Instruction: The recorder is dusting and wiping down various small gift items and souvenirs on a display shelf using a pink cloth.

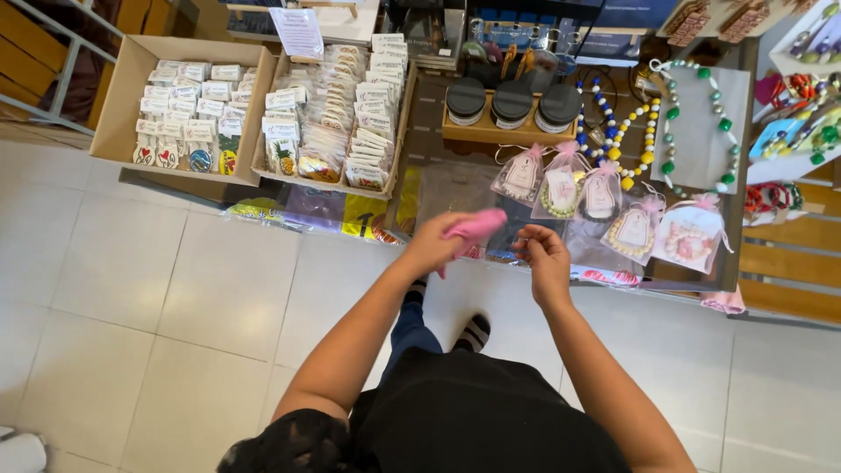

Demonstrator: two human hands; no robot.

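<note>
My left hand (431, 247): fingers closed around a pink cloth (474, 229), which I hold up just above the near edge of the bench (429, 114)
My right hand (544, 258): fingers curled in and pinched together just beside the cloth; I cannot tell whether they grip anything
Pink cloth: bunched in my left hand, its free end pointing toward my right hand, over a clear plastic sheet (455, 188) lying on the bench
Sheer pouches (604, 206): a row with pink ribbon ties, holding beaded pieces on cards, just beyond my right hand
Dark-lidded jars (512, 103): three side by side on a small wooden stand, further back
Bead necklaces (692, 114): green and pale beads laid on a white board to the right, blue and yellow strands beside it
Cardboard boxes (131, 79): two to the left, filled with small packeted items
Floor (131, 289): pale tiles, my feet in striped socks (474, 331) below the bench edge
</note>
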